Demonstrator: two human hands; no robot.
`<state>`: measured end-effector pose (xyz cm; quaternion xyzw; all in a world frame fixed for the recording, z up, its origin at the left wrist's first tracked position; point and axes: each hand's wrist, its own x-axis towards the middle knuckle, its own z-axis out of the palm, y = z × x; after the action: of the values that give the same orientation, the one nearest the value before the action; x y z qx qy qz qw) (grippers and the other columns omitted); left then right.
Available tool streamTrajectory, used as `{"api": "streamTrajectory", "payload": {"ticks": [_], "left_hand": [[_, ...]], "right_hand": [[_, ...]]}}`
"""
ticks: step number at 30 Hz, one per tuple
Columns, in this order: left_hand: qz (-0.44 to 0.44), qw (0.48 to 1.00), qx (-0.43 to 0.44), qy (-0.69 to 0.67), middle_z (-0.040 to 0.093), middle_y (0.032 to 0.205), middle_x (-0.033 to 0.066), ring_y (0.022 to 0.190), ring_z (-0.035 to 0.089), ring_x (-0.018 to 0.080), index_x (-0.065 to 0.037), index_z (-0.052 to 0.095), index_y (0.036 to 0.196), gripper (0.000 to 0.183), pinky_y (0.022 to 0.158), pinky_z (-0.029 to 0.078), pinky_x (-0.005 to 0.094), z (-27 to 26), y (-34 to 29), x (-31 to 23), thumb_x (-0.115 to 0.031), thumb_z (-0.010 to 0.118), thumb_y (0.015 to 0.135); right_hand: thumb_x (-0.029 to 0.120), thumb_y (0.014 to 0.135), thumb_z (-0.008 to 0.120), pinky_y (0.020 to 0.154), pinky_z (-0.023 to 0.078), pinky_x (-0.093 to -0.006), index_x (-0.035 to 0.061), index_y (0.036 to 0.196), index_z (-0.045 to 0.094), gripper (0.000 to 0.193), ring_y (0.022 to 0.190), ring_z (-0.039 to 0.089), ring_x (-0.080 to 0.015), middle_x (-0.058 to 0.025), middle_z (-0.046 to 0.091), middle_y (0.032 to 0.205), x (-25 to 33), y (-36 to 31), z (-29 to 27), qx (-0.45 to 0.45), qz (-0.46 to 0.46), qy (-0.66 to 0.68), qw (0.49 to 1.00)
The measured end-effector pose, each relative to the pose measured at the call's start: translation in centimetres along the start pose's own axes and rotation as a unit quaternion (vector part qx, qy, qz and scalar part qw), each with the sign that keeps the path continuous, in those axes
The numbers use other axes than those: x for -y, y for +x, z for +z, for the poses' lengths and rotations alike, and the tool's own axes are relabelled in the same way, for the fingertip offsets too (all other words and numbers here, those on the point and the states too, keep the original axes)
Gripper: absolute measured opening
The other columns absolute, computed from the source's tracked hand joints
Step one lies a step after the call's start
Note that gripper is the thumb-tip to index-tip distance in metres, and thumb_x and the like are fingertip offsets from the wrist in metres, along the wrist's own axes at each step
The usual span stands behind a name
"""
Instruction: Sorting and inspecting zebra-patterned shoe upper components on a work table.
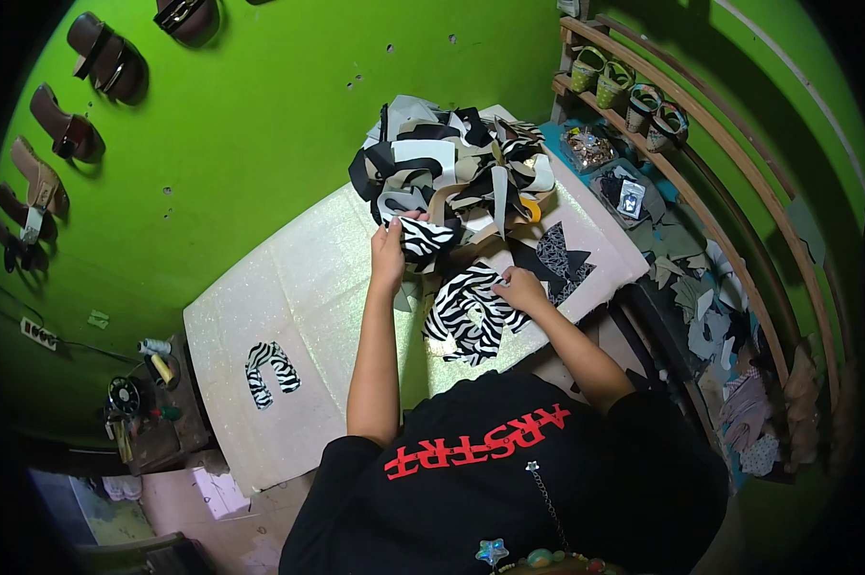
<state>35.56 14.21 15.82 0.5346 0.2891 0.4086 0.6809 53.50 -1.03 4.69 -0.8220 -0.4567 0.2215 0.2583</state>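
Note:
A zebra-print cut piece [425, 239] is pinched between the thumb and fingers of my left hand [388, 251], at the near edge of a heap of cut material pieces [425, 163]. My right hand [522, 289] rests at the right side of a loose pile of zebra-print pieces [463, 309], fingers bent down at its edge. Whether those fingers grip a piece is too small to make out. Another zebra-print piece, curved like a U [272, 372], lies alone on the table's left part. Dark patterned pieces [554, 254] lie beyond my right hand.
A glittery pale sheet covers the table [260, 287]. Sandals [106, 57] hang on the green wall at left. Wooden rack rails [681, 158] at right carry small baskets [614, 84]; scraps [710, 316] fill the space below. A side stand [164, 422] holds thread spools.

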Motion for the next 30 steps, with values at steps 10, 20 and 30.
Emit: {"api": "streamTrajectory", "payload": {"ticks": [10, 20, 30], "left_hand": [[-0.069, 0.994, 0.008, -0.084, 0.057, 0.092, 0.0209, 0.097, 0.057, 0.0342, 0.004, 0.041, 0.106, 0.032, 0.087, 0.046, 0.0424, -4.1, -3.5, 0.9, 0.003, 0.028, 0.077], [-0.083, 0.994, 0.074, 0.0, 0.055, 0.095, 0.0137, 0.098, 0.055, 0.0259, 0.001, 0.039, 0.11, 0.044, 0.085, 0.045, 0.035, -3.6, -4.4, 0.7, 0.009, 0.03, 0.069], [-0.078, 0.987, 0.125, 0.057, 0.042, 0.074, -0.0023, 0.069, 0.041, 0.0069, -0.008, 0.042, 0.089, 0.019, 0.065, 0.036, 0.0203, -3.0, -4.8, 0.6, -0.005, 0.056, 0.076]], "right_hand": [[0.029, 0.07, 0.064, 0.075, 0.044, -0.0401, 0.0019, 0.098, 0.055, 0.04, 0.089, 0.054, -0.0341, -0.0181, 0.054, 0.096, 4.8, -1.2, -3.5, -0.139, 0.014, -0.005, 0.99], [0.016, 0.076, 0.058, 0.07, 0.042, -0.0404, 0.002, 0.08, 0.058, 0.015, 0.081, 0.053, -0.0306, -0.0112, 0.052, 0.083, 8.7, 3.0, -7.9, -0.334, -0.185, -0.02, 0.924], [0.004, 0.082, 0.049, 0.053, 0.04, -0.0233, 0.0012, 0.095, 0.052, 0.014, 0.059, 0.051, -0.0099, -0.0064, 0.056, 0.067, 13.5, 0.3, -13.2, -0.427, -0.224, 0.222, 0.848]]}}
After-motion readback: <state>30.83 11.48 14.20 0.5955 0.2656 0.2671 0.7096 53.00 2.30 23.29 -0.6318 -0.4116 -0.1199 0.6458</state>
